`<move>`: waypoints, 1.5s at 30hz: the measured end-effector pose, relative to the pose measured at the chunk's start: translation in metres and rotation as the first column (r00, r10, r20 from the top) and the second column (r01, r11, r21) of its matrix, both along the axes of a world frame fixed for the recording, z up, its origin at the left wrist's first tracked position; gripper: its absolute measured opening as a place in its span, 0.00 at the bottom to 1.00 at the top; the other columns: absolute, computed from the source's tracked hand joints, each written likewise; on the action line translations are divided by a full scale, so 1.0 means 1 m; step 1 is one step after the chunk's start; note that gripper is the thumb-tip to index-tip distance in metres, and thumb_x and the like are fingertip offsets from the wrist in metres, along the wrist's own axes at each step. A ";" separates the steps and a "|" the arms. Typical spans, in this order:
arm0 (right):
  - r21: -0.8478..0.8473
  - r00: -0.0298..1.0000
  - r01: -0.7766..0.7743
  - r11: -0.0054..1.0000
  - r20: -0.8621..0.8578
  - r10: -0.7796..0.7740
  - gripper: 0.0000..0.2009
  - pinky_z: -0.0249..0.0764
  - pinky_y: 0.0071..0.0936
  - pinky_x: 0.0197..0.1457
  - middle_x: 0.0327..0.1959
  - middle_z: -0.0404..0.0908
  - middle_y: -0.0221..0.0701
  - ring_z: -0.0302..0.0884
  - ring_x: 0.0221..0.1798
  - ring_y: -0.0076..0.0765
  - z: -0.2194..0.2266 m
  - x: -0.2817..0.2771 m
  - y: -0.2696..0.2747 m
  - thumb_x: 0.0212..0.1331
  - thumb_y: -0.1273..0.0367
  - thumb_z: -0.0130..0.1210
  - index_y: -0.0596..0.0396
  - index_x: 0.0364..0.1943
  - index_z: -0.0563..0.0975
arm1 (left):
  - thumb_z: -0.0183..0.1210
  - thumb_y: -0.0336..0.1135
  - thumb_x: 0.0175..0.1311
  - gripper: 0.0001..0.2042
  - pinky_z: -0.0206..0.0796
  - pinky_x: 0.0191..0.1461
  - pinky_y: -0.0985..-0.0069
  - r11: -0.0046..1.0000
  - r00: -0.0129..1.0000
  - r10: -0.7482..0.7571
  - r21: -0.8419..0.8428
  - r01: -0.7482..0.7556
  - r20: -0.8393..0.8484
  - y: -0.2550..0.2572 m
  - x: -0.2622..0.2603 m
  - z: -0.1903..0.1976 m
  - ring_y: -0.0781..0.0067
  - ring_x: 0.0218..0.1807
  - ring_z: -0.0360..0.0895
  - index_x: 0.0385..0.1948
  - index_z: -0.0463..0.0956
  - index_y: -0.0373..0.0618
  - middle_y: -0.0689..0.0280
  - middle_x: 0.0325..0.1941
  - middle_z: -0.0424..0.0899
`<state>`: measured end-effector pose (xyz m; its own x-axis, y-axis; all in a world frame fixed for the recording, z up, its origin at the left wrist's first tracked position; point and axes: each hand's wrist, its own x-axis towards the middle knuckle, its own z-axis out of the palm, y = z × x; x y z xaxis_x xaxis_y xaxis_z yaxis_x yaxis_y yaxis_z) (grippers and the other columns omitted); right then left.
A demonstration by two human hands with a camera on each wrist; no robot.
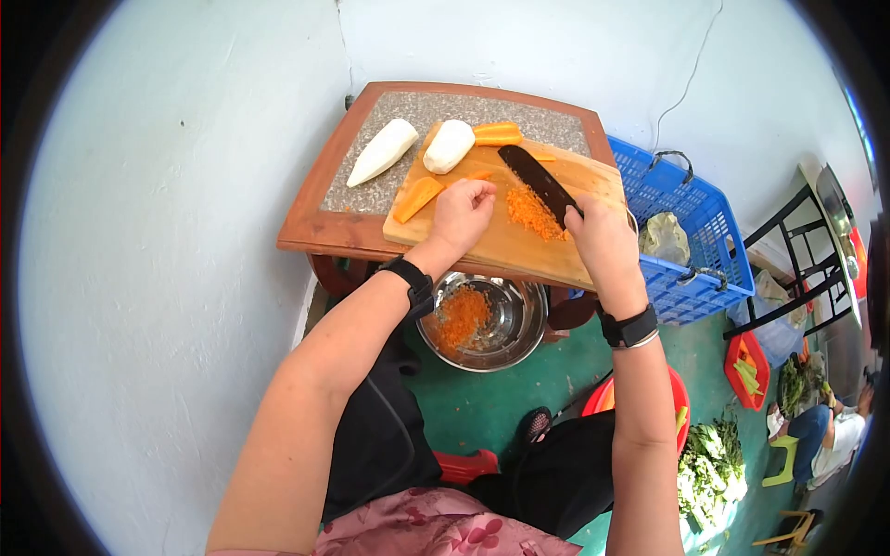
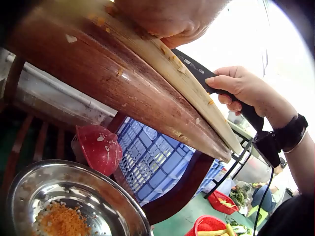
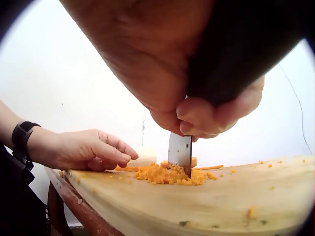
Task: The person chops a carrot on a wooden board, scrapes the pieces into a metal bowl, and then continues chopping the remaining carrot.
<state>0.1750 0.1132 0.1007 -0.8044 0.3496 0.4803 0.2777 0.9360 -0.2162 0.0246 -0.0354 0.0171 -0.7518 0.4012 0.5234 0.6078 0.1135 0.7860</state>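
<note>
In the head view my right hand grips the handle of a black kitchen knife. The blade's edge sits in a heap of minced carrot on the wooden cutting board; the right wrist view shows the blade upright in the heap. My left hand rests at the board's near side, fingers loosely bent, with nothing visible in them. Beside it lies a carrot piece. Farther back are a cut white radish and more carrot. A whole peeled radish lies left of the board.
Below the table edge stands a steel bowl with minced carrot inside. A blue crate is right of the table. Leafy greens and a red basket are on the floor; a person sits far right.
</note>
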 end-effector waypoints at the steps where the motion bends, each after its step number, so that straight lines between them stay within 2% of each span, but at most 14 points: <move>1: -0.001 1.000 -0.008 1.000 -0.009 0.008 0.11 0.74 0.48 0.35 0.25 0.80 0.47 0.79 0.31 0.56 0.002 0.001 0.000 0.62 0.64 0.52 0.58 0.29 0.76 | 0.59 0.28 0.57 0.07 0.72 0.39 0.72 1.000 1.000 -0.001 0.000 0.001 -0.001 0.000 0.000 0.000 0.66 0.32 0.80 0.36 0.81 0.39 0.58 0.32 0.82; 7: 0.017 1.000 -0.004 1.000 0.000 0.004 0.11 0.74 0.48 0.35 0.26 0.80 0.47 0.79 0.31 0.56 -0.006 0.000 0.004 0.62 0.64 0.52 0.57 0.30 0.76 | 0.59 0.28 0.58 0.07 0.72 0.39 0.73 1.000 0.999 -0.009 -0.005 0.009 0.033 -0.001 0.002 0.002 0.67 0.33 0.80 0.36 0.81 0.39 0.57 0.33 0.82; 10: 0.001 0.999 0.039 0.999 -0.018 -0.039 0.11 0.74 0.49 0.35 0.26 0.80 0.48 0.80 0.32 0.56 0.004 0.000 0.002 0.62 0.63 0.53 0.57 0.30 0.77 | 0.59 0.28 0.58 0.07 0.72 0.40 0.73 1.000 1.000 -0.010 0.002 0.010 0.020 -0.001 0.001 0.000 0.66 0.33 0.80 0.37 0.81 0.38 0.57 0.33 0.82; 14: -0.006 1.000 -0.008 1.000 0.013 0.008 0.11 0.74 0.49 0.35 0.26 0.80 0.47 0.80 0.32 0.57 -0.006 -0.002 0.012 0.62 0.63 0.52 0.57 0.31 0.77 | 0.59 0.28 0.58 0.07 0.72 0.40 0.73 1.000 1.000 -0.014 0.006 0.014 0.027 -0.001 0.001 0.001 0.66 0.33 0.80 0.37 0.81 0.38 0.57 0.33 0.82; 19: -0.050 0.998 0.059 0.997 0.005 -0.059 0.12 0.74 0.50 0.36 0.27 0.80 0.48 0.79 0.32 0.57 0.005 0.002 0.006 0.62 0.62 0.51 0.57 0.31 0.77 | 0.59 0.28 0.58 0.08 0.72 0.40 0.73 1.000 1.000 -0.004 -0.006 0.004 0.022 -0.001 0.001 0.001 0.66 0.33 0.80 0.37 0.81 0.38 0.57 0.34 0.82; 22: -0.016 1.000 0.007 1.000 0.027 -0.006 0.11 0.75 0.50 0.36 0.26 0.80 0.48 0.80 0.33 0.57 -0.010 -0.002 0.014 0.62 0.62 0.52 0.56 0.31 0.77 | 0.59 0.28 0.58 0.08 0.72 0.40 0.73 1.000 1.000 0.002 -0.012 -0.002 0.015 -0.001 0.002 0.000 0.66 0.33 0.80 0.37 0.81 0.38 0.57 0.34 0.82; 28: -0.013 0.998 0.059 0.998 -0.019 -0.060 0.12 0.75 0.50 0.36 0.26 0.80 0.47 0.80 0.32 0.57 0.000 0.000 0.012 0.61 0.62 0.52 0.56 0.31 0.77 | 0.59 0.28 0.58 0.07 0.72 0.39 0.73 1.000 0.999 -0.013 -0.001 0.013 0.033 -0.001 0.002 0.000 0.66 0.33 0.80 0.37 0.81 0.38 0.57 0.33 0.82; 32: 0.003 0.998 0.048 0.999 0.032 -0.048 0.12 0.76 0.49 0.37 0.27 0.81 0.47 0.80 0.33 0.56 -0.009 -0.002 0.021 0.61 0.61 0.52 0.55 0.32 0.77 | 0.59 0.28 0.58 0.07 0.72 0.39 0.73 1.000 1.000 -0.011 0.007 0.011 0.029 0.000 0.001 0.000 0.66 0.33 0.80 0.37 0.81 0.38 0.57 0.33 0.82; 35: -0.004 0.998 0.059 0.998 0.027 -0.059 0.12 0.76 0.49 0.38 0.27 0.81 0.47 0.80 0.34 0.56 -0.010 0.000 0.021 0.61 0.60 0.52 0.54 0.33 0.78 | 0.59 0.28 0.60 0.08 0.70 0.37 0.79 0.999 1.000 -0.004 -0.043 0.005 0.017 -0.001 0.002 0.001 0.78 0.31 0.77 0.39 0.80 0.36 0.62 0.33 0.81; 38: -0.041 0.996 0.088 0.995 0.029 -0.087 0.12 0.76 0.49 0.39 0.28 0.81 0.47 0.81 0.34 0.56 0.004 0.004 0.017 0.62 0.60 0.52 0.54 0.33 0.78 | 0.59 0.28 0.57 0.07 0.72 0.39 0.73 1.000 1.000 0.000 -0.011 0.001 0.028 0.000 0.001 0.000 0.66 0.33 0.80 0.36 0.81 0.39 0.57 0.33 0.82; 40: -0.053 0.993 0.115 0.992 0.045 -0.113 0.12 0.76 0.48 0.39 0.29 0.82 0.47 0.81 0.35 0.55 0.009 0.004 0.016 0.62 0.60 0.51 0.55 0.33 0.78 | 0.59 0.28 0.57 0.07 0.72 0.39 0.73 1.000 0.999 -0.007 0.001 0.007 0.033 0.000 0.000 -0.001 0.66 0.33 0.80 0.36 0.81 0.39 0.57 0.33 0.82; 45: -0.003 0.997 0.067 0.998 0.048 -0.067 0.12 0.76 0.48 0.39 0.27 0.81 0.47 0.81 0.34 0.56 -0.007 0.003 0.023 0.62 0.61 0.51 0.55 0.33 0.78 | 0.59 0.28 0.58 0.07 0.72 0.40 0.73 1.000 1.000 -0.012 -0.001 0.012 0.025 0.000 0.001 0.000 0.66 0.33 0.80 0.37 0.81 0.39 0.57 0.34 0.82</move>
<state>0.1778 0.1362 0.0939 -0.8013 0.4056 0.4399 0.3498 0.9140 -0.2057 0.0256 -0.0358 0.0174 -0.7597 0.4108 0.5041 0.5893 0.1069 0.8008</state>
